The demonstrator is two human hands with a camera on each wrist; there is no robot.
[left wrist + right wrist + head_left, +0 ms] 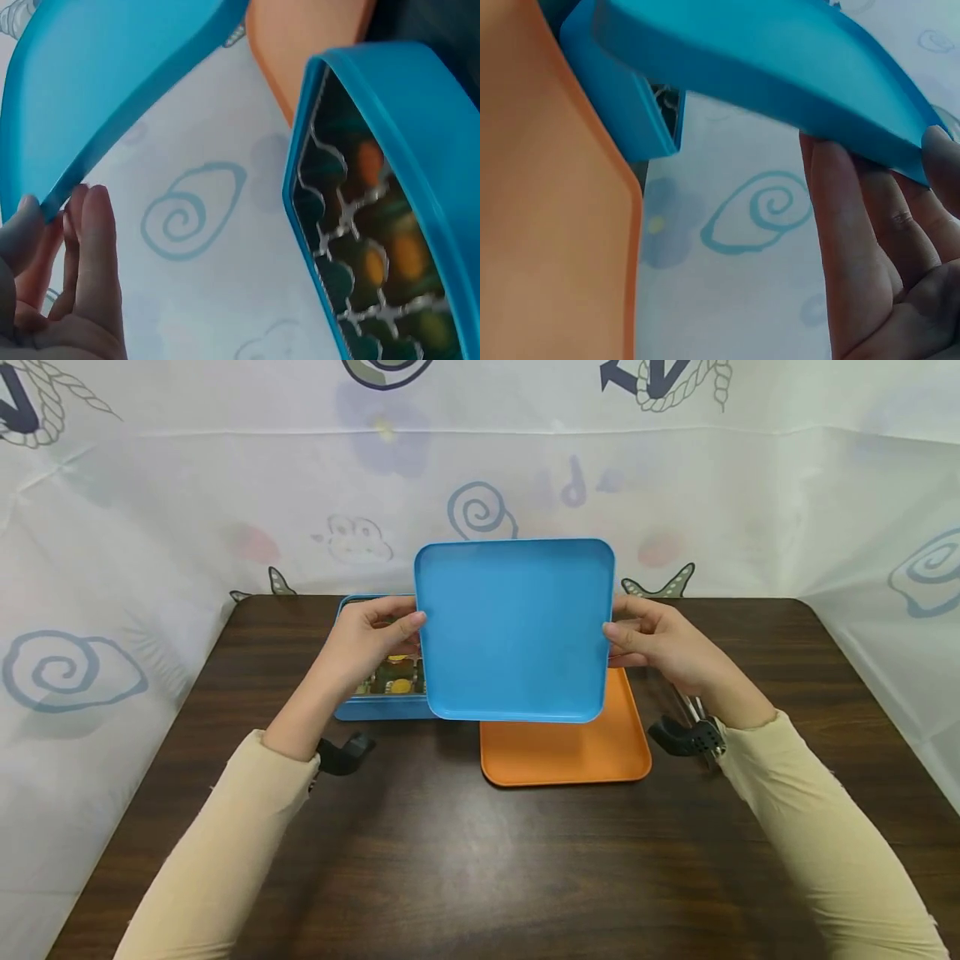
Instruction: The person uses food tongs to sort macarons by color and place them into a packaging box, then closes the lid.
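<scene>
Both hands hold up a shallow rectangular blue lid, tilted so its broad face shows in the head view. My left hand pinches its left edge, thumb in front and fingers behind. At the opposite edge, my right hand grips it the same way; the right wrist view shows the fingers under the rim. Behind the left hand stands an open blue box, partly hidden. Inside it, the left wrist view shows a wavy-edged divider and blurred yellow-orange pieces against dark green.
An orange tray lies on the dark wooden table, below and behind the lid. Thin metallic things, partly hidden, lie by the right wrist. A white printed cloth hangs behind the table.
</scene>
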